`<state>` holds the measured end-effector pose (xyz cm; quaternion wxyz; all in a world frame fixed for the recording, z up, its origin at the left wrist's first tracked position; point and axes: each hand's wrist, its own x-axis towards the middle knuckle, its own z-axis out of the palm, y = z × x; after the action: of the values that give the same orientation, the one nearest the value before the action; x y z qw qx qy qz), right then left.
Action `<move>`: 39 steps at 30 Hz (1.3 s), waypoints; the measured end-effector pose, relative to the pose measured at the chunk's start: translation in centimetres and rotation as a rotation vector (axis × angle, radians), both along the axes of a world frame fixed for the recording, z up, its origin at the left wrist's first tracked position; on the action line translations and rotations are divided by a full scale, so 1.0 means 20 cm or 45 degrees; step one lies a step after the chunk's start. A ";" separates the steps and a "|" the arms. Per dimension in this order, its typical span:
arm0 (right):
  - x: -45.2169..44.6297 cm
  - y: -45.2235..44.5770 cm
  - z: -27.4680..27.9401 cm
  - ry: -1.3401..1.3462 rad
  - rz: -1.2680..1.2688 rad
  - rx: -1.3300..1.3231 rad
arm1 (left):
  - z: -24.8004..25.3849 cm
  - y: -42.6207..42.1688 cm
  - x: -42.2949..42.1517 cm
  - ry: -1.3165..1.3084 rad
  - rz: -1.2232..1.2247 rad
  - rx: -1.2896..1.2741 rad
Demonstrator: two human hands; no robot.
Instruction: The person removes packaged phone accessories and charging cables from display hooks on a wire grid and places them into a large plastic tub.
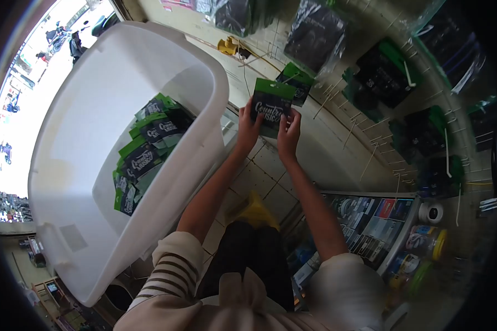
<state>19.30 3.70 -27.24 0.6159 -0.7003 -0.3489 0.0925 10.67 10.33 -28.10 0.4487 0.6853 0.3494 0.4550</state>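
Observation:
Between both hands I hold a black and green packet (270, 105) printed "Country Music", its green top edge upward with a hang hole. My left hand (249, 128) grips its left lower side, and my right hand (289, 131) grips the right lower side, thumbs on the front. Just behind it, a similar green and black packet (299, 83) hangs at a wall hook. To the left, a pile of matching packets (143, 157) lies inside a large white plastic tub (204, 71).
Wall hooks (337, 94) stick out on the right, some carrying black and green packs (384, 74). A plastic-wrapped dark pack (315, 36) hangs above. A display case of small boxes (370, 220) stands at lower right, beside yellow-lidded jars (425, 243). A street shows at left.

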 end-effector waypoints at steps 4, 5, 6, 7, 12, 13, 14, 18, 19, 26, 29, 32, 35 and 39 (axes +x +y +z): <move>-0.10 -0.07 0.19 0.130 0.033 -0.029 | 0.20 -0.10 -0.08 0.012 0.037 -0.095; -0.11 -0.09 0.22 0.122 0.044 -0.015 | 0.24 -0.13 -0.10 0.012 0.047 -0.096; -0.10 -0.10 0.27 0.117 0.049 0.003 | 0.28 -0.15 -0.09 0.062 0.093 -0.046; -0.12 -0.13 0.34 0.113 0.063 0.006 | 0.34 -0.19 -0.10 0.104 0.152 0.005; -0.18 -0.31 0.75 0.109 0.065 0.118 | 0.82 -0.44 -0.15 0.031 0.155 -0.040; -0.16 -0.33 0.85 0.103 0.098 0.129 | 0.96 -0.47 -0.16 -0.028 0.037 -0.168; -0.15 -0.35 0.94 0.088 0.084 0.127 | 1.07 -0.49 -0.20 -0.037 0.079 -0.157; -0.25 -0.31 1.27 0.248 0.207 0.213 | 1.37 -0.52 -0.37 0.088 -0.162 -0.110; -0.30 -0.28 1.31 0.253 0.242 0.220 | 1.40 -0.51 -0.42 0.071 -0.110 -0.079; -0.82 0.08 1.42 0.228 0.881 0.308 | 1.49 -0.38 -1.01 0.039 0.443 0.012; -1.06 0.21 1.39 0.002 1.222 0.005 | 1.35 -0.34 -1.32 -0.036 0.623 -0.129; -1.32 0.32 1.31 -0.049 1.511 -0.200 | 1.26 -0.33 -1.57 0.136 0.808 -0.266; -1.55 0.45 1.15 -0.193 1.678 -0.343 | 1.05 -0.26 -1.79 0.350 0.978 -0.289; -1.79 0.58 0.78 -0.423 1.805 -0.717 | 0.69 -0.17 -2.05 0.520 0.920 -0.821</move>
<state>-16.43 15.34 -11.65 0.1484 -0.4449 -0.7640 0.4431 -30.25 6.99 -14.21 0.3739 0.4228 0.7661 0.3073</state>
